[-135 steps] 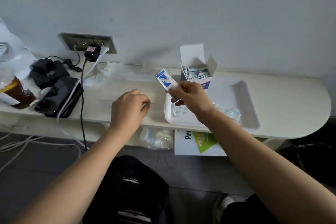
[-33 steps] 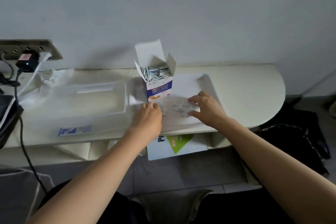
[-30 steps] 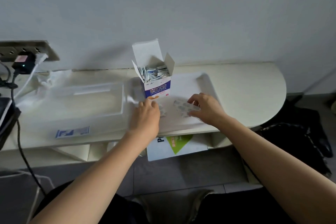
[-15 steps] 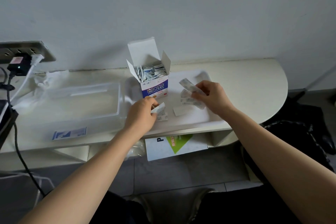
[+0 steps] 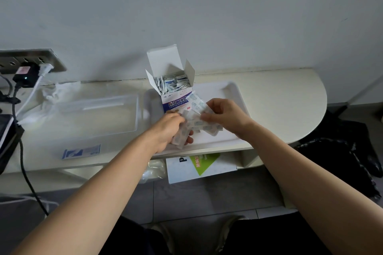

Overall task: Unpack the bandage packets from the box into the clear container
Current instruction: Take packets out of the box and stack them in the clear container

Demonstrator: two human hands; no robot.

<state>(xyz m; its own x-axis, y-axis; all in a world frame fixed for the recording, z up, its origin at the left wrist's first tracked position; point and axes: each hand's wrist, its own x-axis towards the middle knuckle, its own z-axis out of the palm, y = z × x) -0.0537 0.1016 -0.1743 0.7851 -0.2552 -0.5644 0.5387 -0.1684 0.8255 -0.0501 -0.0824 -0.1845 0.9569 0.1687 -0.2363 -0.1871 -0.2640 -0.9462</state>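
"CHUANGKOUTI…" on the box [image 5: 175, 103] front, bold "P" on white carton [image 5: 187, 172] below the shelf

Cream shelf [image 5: 290, 109] carries a clear container [image 5: 93, 118] centre-left and a white tray [image 5: 232, 87] at centre. A blue-and-white packet [image 5: 81, 151], lower left, is possibly inside that container.

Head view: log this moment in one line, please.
left hand: holds bandage packets | right hand: pinches them too | box: open, packets inside | clear container: left of box, hands off

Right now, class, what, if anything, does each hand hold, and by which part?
Bandage packets: left hand grips several in curled fingers; right hand pinches others near one end.
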